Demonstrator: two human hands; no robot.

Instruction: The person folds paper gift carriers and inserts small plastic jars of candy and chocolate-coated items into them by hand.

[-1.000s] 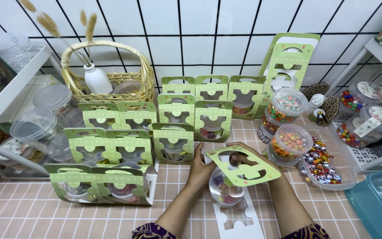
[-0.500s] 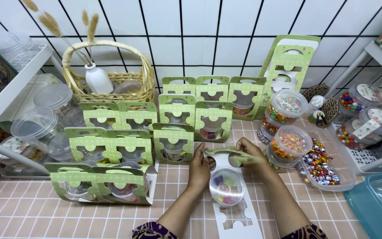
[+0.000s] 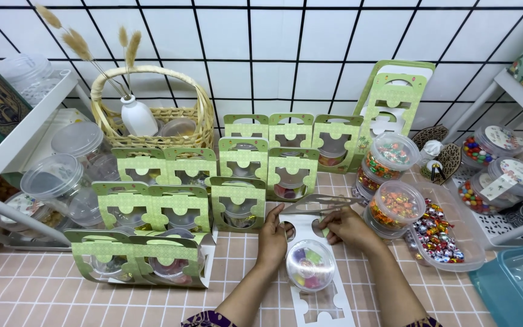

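Both hands fold a card sleeve over a round sweet tub

Nearest, the white card sleeve (image 3: 321, 303) lies flat on the tiled tabletop (image 3: 31, 297), its near end cut off by the frame edge; the clear round tub (image 3: 310, 264) sits on it, centre. The left hand (image 3: 272, 236) pinches the sleeve's left edge, and the right hand (image 3: 347, 225) grasps the raised flap. That flap shows edge-on, a blur. Beyond stand finished green sleeves (image 3: 237, 203), their contents hard to make out.
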